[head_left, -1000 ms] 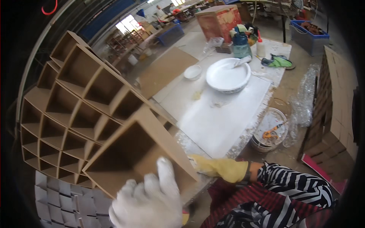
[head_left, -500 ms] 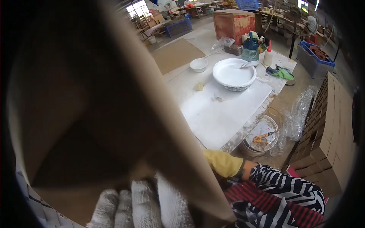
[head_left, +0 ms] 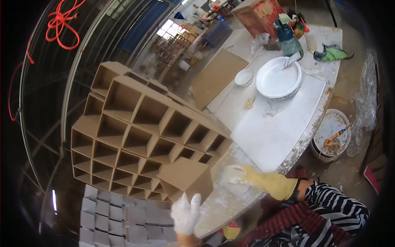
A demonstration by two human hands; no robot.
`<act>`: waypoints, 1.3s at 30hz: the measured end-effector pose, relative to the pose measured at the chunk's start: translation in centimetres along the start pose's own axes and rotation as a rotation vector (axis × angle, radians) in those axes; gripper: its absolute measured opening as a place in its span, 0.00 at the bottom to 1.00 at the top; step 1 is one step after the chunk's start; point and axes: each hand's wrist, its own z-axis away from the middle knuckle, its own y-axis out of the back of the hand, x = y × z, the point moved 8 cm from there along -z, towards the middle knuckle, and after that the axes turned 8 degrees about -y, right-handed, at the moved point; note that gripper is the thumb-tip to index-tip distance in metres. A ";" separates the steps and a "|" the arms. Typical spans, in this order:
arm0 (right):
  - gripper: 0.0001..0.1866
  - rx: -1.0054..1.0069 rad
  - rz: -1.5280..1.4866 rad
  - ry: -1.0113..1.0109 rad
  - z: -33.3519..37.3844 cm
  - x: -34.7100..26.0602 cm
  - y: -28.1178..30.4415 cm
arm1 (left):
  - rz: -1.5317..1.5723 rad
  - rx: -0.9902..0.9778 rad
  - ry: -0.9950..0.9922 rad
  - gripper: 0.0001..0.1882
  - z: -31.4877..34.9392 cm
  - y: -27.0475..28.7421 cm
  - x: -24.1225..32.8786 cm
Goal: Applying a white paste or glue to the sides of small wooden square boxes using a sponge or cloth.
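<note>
My left hand (head_left: pixel 185 214), in a white knitted glove, is raised at the lower edge of a brown cardboard box (head_left: pixel 185 175). Its fingers point up and stand apart; whether they touch the box is hard to tell. The box sits against the near end of a stack of open-fronted cardboard boxes (head_left: pixel 131 129), tilted out from the others. My right hand (head_left: pixel 236 178), gloved in white below a yellow sleeve, is low over the near end of the white-smeared table (head_left: pixel 222 201). Motion blur hides its fingers.
A bowl of white paste (head_left: pixel 277 78) with a brush, a small bowl (head_left: pixel 243 77) and a brown board (head_left: pixel 220 76) lie on the table. Beside it stands a paint-stained bucket (head_left: pixel 329 131). Pale grey boxes (head_left: pixel 111 218) are stacked lower left; red cord (head_left: pixel 61 24) hangs above.
The cardboard box that filled the left of the view is now away at the stack. My left hand has gone from close under it to its lower edge; the view has turned left.
</note>
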 end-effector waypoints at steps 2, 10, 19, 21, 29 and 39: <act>0.35 -0.096 -0.158 0.013 -1.7 1.4 -1.8 | 0.297 0.095 0.256 0.18 2.5 -3.2 -5.7; 0.27 0.035 -0.471 0.108 -1.7 1.2 1.0 | 0.013 0.042 0.314 0.18 3.6 -9.3 -6.5; 0.22 0.192 -0.405 0.151 -4.7 5.1 4.2 | 1.167 0.441 0.386 0.23 6.1 -15.0 -7.9; 0.22 0.213 -0.370 0.174 -5.0 5.2 5.2 | 1.121 0.394 0.304 0.24 6.4 -15.7 -8.8; 0.24 0.587 0.632 0.641 9.5 -9.2 -0.7 | 1.306 0.419 0.262 0.20 8.0 -21.0 -10.6; 0.31 0.165 1.376 0.293 4.1 -11.0 -6.7 | 2.381 0.436 0.304 0.23 8.3 -25.3 -7.4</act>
